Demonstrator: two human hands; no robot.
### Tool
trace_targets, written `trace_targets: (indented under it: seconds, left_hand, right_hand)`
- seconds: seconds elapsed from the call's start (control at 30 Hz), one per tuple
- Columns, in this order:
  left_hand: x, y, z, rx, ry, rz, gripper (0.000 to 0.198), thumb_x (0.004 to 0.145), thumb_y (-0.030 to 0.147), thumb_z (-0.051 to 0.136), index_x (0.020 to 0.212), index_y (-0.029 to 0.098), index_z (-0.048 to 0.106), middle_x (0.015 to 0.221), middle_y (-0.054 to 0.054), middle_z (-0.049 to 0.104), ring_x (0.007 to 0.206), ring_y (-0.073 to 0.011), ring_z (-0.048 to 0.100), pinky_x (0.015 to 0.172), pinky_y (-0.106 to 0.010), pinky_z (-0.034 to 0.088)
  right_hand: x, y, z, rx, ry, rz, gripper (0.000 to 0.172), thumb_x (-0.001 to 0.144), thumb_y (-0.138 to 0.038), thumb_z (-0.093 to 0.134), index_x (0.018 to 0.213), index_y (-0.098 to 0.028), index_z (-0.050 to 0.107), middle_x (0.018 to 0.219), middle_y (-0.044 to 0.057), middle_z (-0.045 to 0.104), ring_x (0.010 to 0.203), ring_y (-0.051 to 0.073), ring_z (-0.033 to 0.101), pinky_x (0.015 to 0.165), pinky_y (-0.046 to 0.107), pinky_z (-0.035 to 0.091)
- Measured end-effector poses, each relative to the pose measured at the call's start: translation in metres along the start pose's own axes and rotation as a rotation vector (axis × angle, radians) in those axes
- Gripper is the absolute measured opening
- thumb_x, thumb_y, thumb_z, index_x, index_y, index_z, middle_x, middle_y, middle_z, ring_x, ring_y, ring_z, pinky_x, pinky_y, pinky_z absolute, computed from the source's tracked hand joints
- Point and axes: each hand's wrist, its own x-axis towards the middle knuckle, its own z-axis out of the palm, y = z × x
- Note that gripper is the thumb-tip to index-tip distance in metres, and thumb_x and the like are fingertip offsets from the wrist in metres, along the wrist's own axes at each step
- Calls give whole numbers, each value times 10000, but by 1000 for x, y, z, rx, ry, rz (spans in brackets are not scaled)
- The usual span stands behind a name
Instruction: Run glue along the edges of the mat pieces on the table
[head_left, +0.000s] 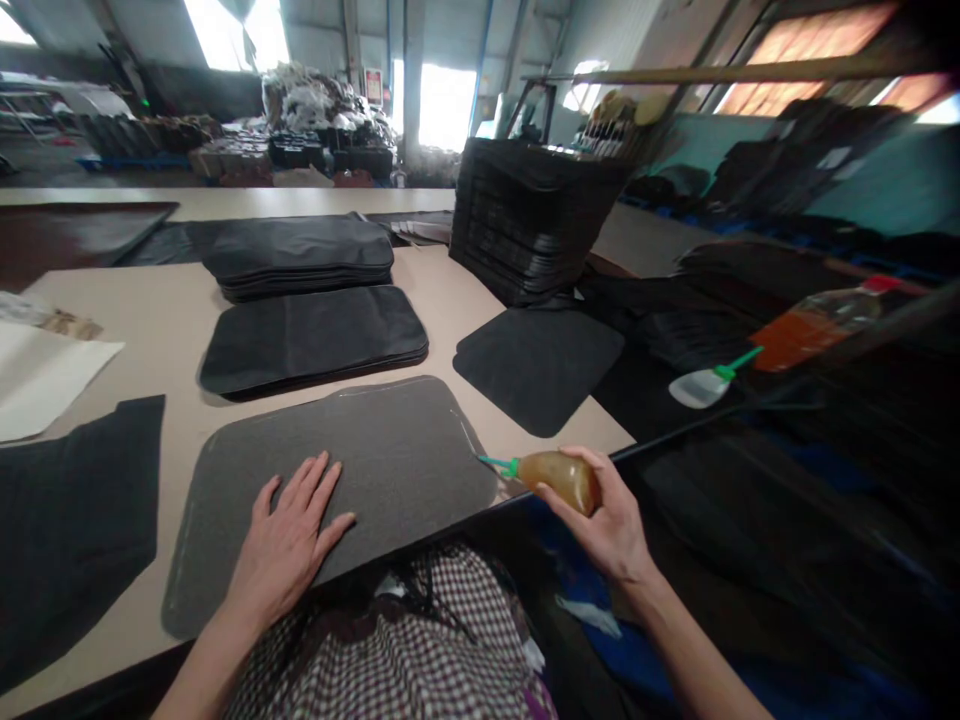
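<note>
A grey panel with rounded corners [390, 450] lies flat at the table's front edge, with a thin pale line along parts of its border. My left hand [292, 530] rests on it with fingers spread, holding nothing. In my right hand [611, 525] is a squeeze bottle [559, 478] of amber liquid, gripped around its body and tipped nearly level. Its green nozzle points left, and the tip is at the panel's right edge; whether it touches cannot be made out.
Behind the panel are two stacks of black panels [315, 335]. To the right stand a tall black stack [532, 215] and a loose dark piece [536, 365]. A white squeeze bottle [697, 388] and a bottle of orange liquid [810, 325] lie farther right. Dark material [82, 520] covers the left.
</note>
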Motion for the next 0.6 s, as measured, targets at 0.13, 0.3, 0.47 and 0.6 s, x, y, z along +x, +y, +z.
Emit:
trace_targets:
  seconds: [0.13, 0.3, 0.47, 0.6]
  left_hand:
    - [0, -2, 2, -19, 5, 7, 687, 1003, 622, 361, 1578, 247, 331, 1652, -96, 296, 1503, -312, 326, 1186, -575, 233]
    - [0, -2, 2, -65, 20, 1, 695, 996, 625, 381, 1591, 275, 296, 1650, -97, 298, 1508, -310, 319, 1194, -577, 222]
    - [2, 1, 1, -151, 9, -15, 694, 991, 608, 430, 1591, 290, 286, 1648, -102, 305, 1515, -311, 301, 1207, -602, 186]
    - [0, -5, -11, -388, 13, -80, 584, 1037, 498, 399, 1583, 318, 293, 1645, -72, 329, 1528, -281, 278, 1233, -592, 171]
  right_hand:
    - [-12, -9, -18, 2, -61, -90, 442, 901, -362, 754, 1272, -252, 540, 1165, 72, 585, 1063, 262, 593, 920, 378, 495]
    - [-20, -12, -32, 22, -126, -95, 430, 898, -341, 754, 1266, -251, 552, 1149, 71, 585, 1026, 250, 602, 858, 348, 510]
    - [-19, -13, -38, 93, -131, 137, 454, 877, -442, 758, 1250, -261, 572, 1093, 49, 629, 911, 232, 643, 762, 304, 544]
    - [-2, -25, -23, 293, -176, 329, 511, 869, -524, 734, 1279, -271, 565, 1047, 33, 651, 844, 219, 657, 665, 258, 559]
